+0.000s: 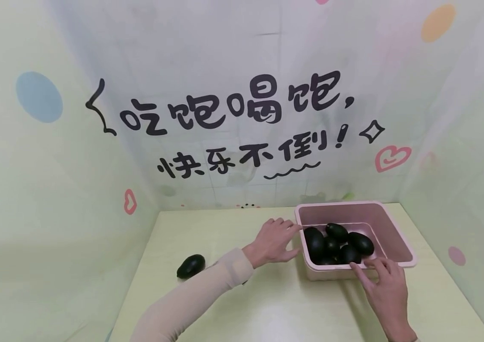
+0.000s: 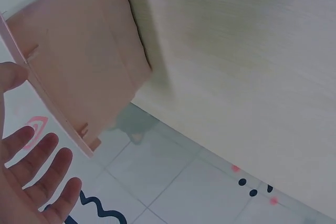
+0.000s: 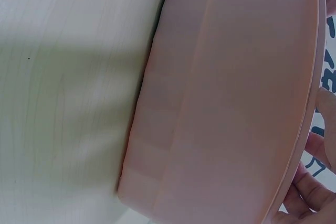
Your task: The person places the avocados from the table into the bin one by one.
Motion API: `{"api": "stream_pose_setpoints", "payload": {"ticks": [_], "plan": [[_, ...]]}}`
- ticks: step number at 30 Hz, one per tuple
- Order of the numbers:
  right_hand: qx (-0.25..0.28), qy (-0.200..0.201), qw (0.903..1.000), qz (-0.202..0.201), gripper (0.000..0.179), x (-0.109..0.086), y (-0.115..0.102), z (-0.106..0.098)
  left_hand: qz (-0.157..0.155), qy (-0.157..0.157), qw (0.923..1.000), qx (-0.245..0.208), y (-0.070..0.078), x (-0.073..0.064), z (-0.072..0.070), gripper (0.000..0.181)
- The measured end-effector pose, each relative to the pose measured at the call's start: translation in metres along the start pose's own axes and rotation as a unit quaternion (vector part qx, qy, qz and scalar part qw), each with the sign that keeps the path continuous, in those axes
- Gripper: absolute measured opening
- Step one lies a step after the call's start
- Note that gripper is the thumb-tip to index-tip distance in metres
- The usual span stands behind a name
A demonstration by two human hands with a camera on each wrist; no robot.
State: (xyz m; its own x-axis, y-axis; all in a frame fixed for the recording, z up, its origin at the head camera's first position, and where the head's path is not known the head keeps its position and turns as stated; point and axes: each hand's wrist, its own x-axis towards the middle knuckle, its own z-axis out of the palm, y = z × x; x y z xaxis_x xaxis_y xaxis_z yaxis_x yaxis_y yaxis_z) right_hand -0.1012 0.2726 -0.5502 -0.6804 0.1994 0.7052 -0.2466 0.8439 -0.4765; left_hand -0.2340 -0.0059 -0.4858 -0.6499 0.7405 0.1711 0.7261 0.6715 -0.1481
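Observation:
A pink plastic bin stands at the right of the table, with several dark green, smooth oval fruits piled toward its left side. My left hand reaches to the bin's left rim, fingers spread and loosely bent, thumb tip right at the edge in the left wrist view. At the front rim, my right hand holds on with thumb and bent fingers; the right wrist view shows its fingertips hooked over the edge. One more dark green fruit lies on the table, left of my left forearm.
The pale wooden table meets a printed backdrop with black lettering, which rises behind it and on both sides. My left forearm sleeve crosses over the front middle of the table.

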Motion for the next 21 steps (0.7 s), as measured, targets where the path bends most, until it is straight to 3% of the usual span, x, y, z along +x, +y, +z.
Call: {"api": "stream_pose_setpoints", "payload": {"ticks": [6,11,17,21], "plan": [[0.005,0.006,1.0000,-0.004,0.034,0.000,0.000,0.000,-0.016,-0.005,0.9998,-0.010,0.000,-0.008,0.008,0.056],[0.010,0.010,0.9999,-0.006,0.055,-0.001,0.002,0.000,-0.023,-0.002,0.9997,-0.004,0.000,-0.013,0.016,0.058],[0.004,0.010,0.9999,-0.007,0.034,-0.002,0.002,0.001,-0.029,0.001,0.9996,-0.007,-0.002,-0.018,0.023,0.060],[0.003,0.008,1.0000,-0.002,0.037,-0.002,0.001,0.001,-0.036,-0.001,0.9992,-0.016,-0.004,-0.022,0.026,0.059]]}}
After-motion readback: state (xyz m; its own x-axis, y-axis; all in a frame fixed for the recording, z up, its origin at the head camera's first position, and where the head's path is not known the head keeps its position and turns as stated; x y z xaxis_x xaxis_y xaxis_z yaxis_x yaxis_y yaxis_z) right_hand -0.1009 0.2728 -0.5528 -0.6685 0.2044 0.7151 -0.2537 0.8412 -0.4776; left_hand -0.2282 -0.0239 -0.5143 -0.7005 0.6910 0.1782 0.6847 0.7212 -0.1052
